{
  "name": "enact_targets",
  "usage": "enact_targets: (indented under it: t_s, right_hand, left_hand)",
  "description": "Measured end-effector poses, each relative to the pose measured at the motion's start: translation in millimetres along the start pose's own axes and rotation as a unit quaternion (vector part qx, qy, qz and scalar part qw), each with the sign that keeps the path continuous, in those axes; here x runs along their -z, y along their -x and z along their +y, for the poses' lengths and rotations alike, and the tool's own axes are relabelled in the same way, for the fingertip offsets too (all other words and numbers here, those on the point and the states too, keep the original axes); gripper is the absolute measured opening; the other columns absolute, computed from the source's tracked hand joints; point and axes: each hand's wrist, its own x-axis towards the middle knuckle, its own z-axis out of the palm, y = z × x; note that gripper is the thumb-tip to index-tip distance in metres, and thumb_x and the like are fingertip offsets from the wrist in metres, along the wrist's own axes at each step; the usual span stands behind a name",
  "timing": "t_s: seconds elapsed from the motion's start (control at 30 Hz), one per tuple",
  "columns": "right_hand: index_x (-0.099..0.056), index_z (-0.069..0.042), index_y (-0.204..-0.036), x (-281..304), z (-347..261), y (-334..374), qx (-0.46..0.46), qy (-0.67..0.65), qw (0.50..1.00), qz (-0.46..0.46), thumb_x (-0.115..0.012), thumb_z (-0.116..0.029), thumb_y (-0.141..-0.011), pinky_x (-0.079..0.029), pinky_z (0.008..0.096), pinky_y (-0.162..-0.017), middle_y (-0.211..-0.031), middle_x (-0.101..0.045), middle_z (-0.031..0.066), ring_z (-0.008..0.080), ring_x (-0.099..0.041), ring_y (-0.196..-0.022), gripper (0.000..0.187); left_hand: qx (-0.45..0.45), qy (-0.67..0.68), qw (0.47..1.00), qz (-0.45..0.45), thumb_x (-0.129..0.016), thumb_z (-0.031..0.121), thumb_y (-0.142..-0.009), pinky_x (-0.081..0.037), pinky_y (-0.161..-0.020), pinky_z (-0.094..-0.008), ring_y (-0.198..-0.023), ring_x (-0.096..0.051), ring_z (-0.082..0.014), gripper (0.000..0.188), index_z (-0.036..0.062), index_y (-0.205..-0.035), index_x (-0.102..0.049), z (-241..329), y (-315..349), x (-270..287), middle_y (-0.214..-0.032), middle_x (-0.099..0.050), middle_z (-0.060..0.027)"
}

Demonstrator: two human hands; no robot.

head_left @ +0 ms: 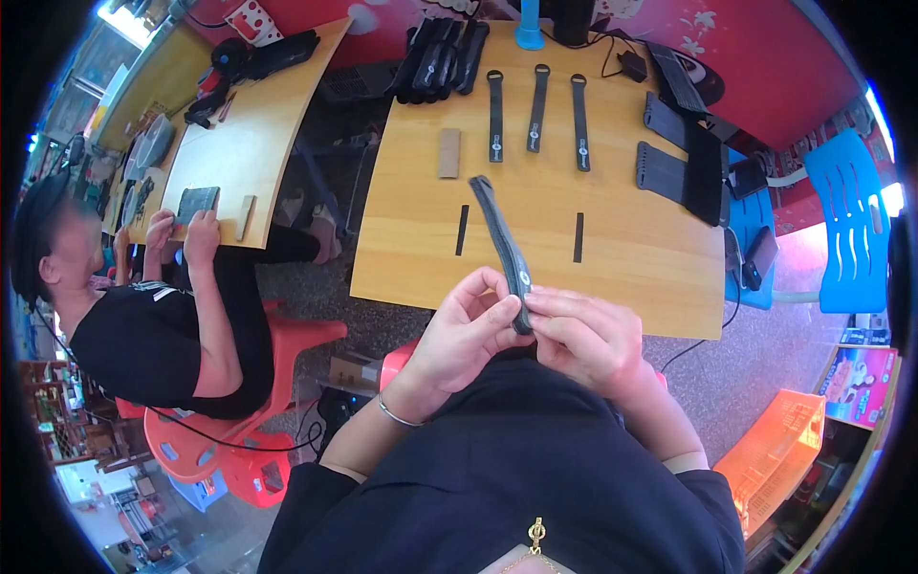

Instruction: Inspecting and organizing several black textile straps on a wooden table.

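Strap bundle (502,244) is in both hands at the table's (411,239) near edge, lower end toward the body, far end angled out and left. Left grip (464,330): thumb and fingers pinching the lower end. Right grip (593,340): fingertips pressed on the same end from the other side. Can't tell if it's one folded strap or several layers; reads as mid-handling, not finished.

Next out: two dark marks (463,231) on the wood, nothing set on them. Beyond, a card strip (448,153) lies flat, left of three single straps (537,108), spaced apart, ring ends away. Those look not yet handled, so probably still left to do.

Right side: dark stacks (662,172), toothed edges, likely more stock. Far left corner: heaped black pile (440,59). Could be done pieces or supply, can't tell; no count possible.
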Motion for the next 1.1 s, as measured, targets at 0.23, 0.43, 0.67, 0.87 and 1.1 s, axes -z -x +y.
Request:
enact_targets:
  t_s: [0.23, 0.43, 0.67, 0.87, 1.1]
  right_hand:
    - [-0.06, -0.004, -0.08, -2.6, -10.0, -4.6, -0.075, -0.015, 0.997, 0.023, -0.07, 0.0, -0.069, -0.055, 0.0279, -0.06, -0.097, -0.067, 0.0122, 0.0217, -0.068, -0.076, 0.016]
    - [-0.059, -0.004, -0.082, -4.5, -14.9, -3.0, -0.182, -0.118, 0.976, 0.028, -0.069, 0.0, -0.071, -0.054, 0.0266, -0.06, -0.099, -0.067, 0.0122, 0.0187, -0.068, -0.073, 0.015]
    - [-0.058, -0.004, -0.082, -20.0, -3.8, 7.8, -0.142, -0.031, 0.988, 0.05, -0.069, 0.0, -0.072, -0.056, 0.0296, -0.063, -0.094, -0.067, 0.0115, 0.0225, -0.067, -0.077, 0.015]
    - [-0.058, -0.004, -0.082, -23.2, -2.3, 7.4, -0.158, -0.075, 0.984, 0.038, -0.069, 0.0, -0.072, -0.054, 0.0307, -0.068, -0.091, -0.067, 0.0107, 0.0242, -0.067, -0.082, 0.015]
    - [-0.061, -0.003, -0.082, -14.5, -13.5, -6.1, -0.242, -0.181, 0.953, 0.037, -0.068, 0.0, -0.073, -0.053, 0.0287, -0.07, -0.09, -0.067, 0.0108, 0.0224, -0.067, -0.082, 0.012]
  left_hand:
    - [-0.154, -0.311, 0.937, 0.042, -0.059, 0.008, -0.089, -0.054, -0.078, -0.0275, -0.088, -0.06, -0.0128, 0.015, 0.0019, -0.099, -0.05, 6.0, 3.3, -8.5, -0.101, -0.054, -0.0076]
    - [-0.323, -0.461, 0.826, 0.042, -0.074, -0.002, -0.073, -0.055, -0.076, -0.0259, -0.089, -0.063, -0.0161, 0.031, -0.0038, -0.098, -0.054, -3.9, 5.9, -10.9, -0.106, -0.052, -0.0128]
    - [-0.234, -0.372, 0.896, 0.055, -0.063, -0.01, -0.08, -0.05, -0.091, -0.0313, -0.108, -0.058, -0.0223, 0.028, -0.0046, -0.105, -0.052, -17.3, 2.4, 0.5, -0.119, -0.054, -0.0181]
    - [-0.304, -0.328, 0.889, 0.096, -0.067, -0.007, -0.078, -0.05, -0.092, -0.0325, -0.108, -0.059, -0.0256, 0.028, -0.0044, -0.103, -0.056, -30.7, 0.3, 1.7, -0.116, -0.058, -0.0194]
    - [-0.457, -0.498, 0.735, 0.056, -0.075, -0.002, -0.069, -0.052, -0.086, -0.0367, -0.104, -0.062, -0.0317, 0.035, -0.0016, -0.1, -0.06, -17.0, -1.2, 8.4, -0.105, -0.065, -0.0177]
